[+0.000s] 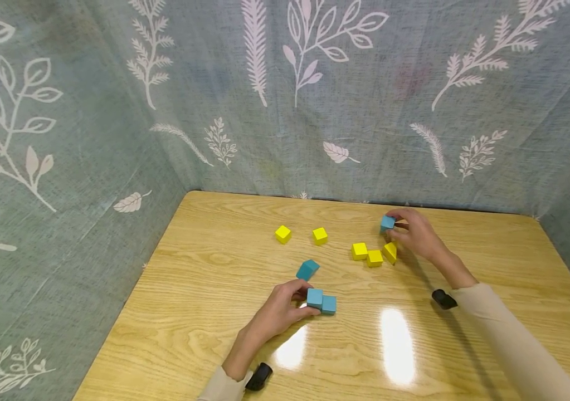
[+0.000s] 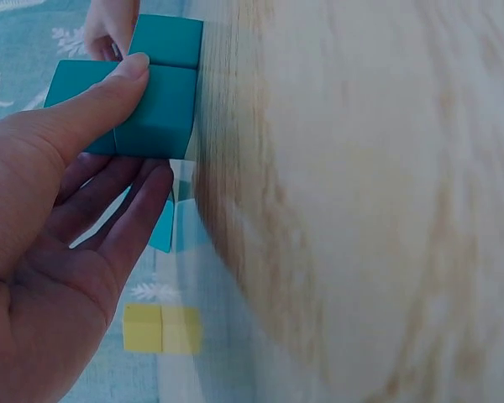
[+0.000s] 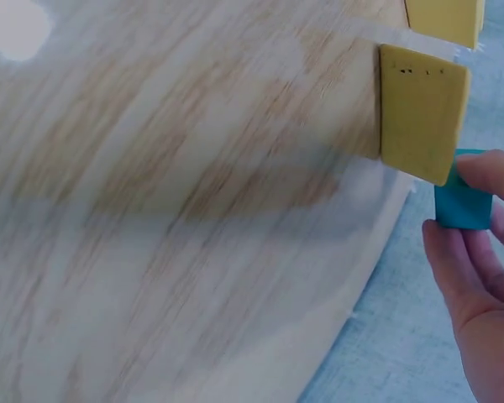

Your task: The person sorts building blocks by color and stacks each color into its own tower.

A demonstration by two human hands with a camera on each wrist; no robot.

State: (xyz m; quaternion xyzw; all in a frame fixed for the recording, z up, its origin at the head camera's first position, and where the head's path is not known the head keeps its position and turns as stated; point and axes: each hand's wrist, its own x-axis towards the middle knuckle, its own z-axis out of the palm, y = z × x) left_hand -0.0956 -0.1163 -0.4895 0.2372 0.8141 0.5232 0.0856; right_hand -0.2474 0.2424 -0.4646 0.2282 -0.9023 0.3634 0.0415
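My left hand (image 1: 278, 307) grips blue cubes at the near middle of the table. One blue cube (image 1: 315, 297) sits higher, with another blue cube (image 1: 329, 304) against its right side. In the left wrist view the thumb (image 2: 101, 105) lies across the near faces of the blue cubes (image 2: 155, 113), and the fingers reach behind them. At the back right, my right hand (image 1: 417, 234) pinches a single blue cube (image 1: 387, 223) between thumb and fingers. Closest to that hand is a yellow wedge-like block (image 1: 390, 253), just in front of it.
Two yellow cubes (image 1: 359, 251) (image 1: 374, 258) stand together left of the yellow wedge-like block. Farther left are two separate yellow cubes (image 1: 320, 236) (image 1: 283, 234). A blue wedge-like block (image 1: 307, 269) lies just beyond the left hand. A patterned curtain (image 1: 274, 150) hangs behind the wooden table (image 1: 204, 278).
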